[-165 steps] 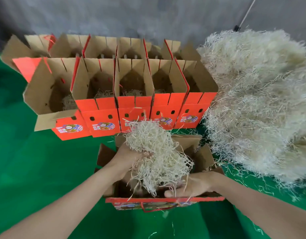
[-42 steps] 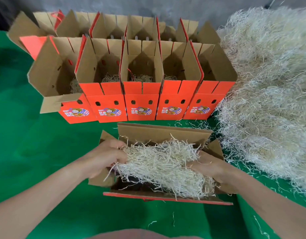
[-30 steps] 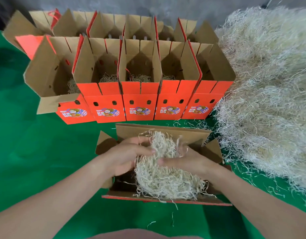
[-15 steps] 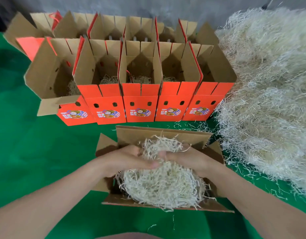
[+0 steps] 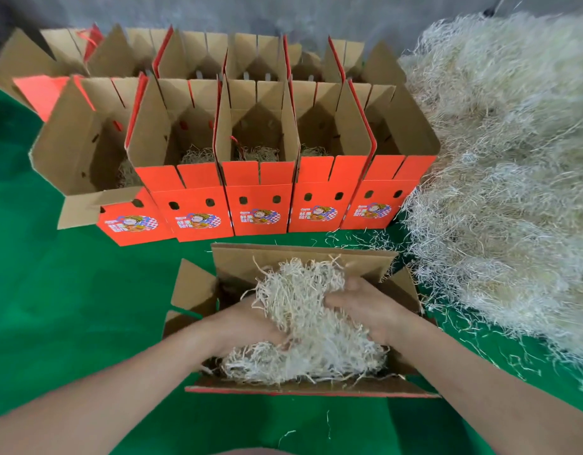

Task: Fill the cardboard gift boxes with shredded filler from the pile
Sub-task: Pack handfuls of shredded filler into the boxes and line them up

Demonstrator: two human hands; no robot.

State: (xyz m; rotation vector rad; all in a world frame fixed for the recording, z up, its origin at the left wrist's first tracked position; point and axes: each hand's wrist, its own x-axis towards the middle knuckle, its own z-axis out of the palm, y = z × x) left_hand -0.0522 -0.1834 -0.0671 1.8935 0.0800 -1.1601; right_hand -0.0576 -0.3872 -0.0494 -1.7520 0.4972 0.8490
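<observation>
An open cardboard gift box (image 5: 303,256) lies right in front of me on the green cloth, flaps spread. It holds a clump of pale shredded filler (image 5: 303,330). My left hand (image 5: 247,326) grips the clump from the left, fingers buried in the strands. From the right, my right hand (image 5: 365,307) grips the same clump, fingers curled into it. The big filler pile (image 5: 500,178) rises on the right.
Two rows of upright red-fronted boxes (image 5: 260,205) stand behind the near box, flaps raised, several with some filler inside. Green cloth (image 5: 70,307) covers the floor. Loose strands (image 5: 365,239) lie scattered near the pile. A grey wall stands at the back.
Both hands stayed in the near box, kneading the filler clump. They drew together over it, then shifted slightly, the left lower and the right higher.
</observation>
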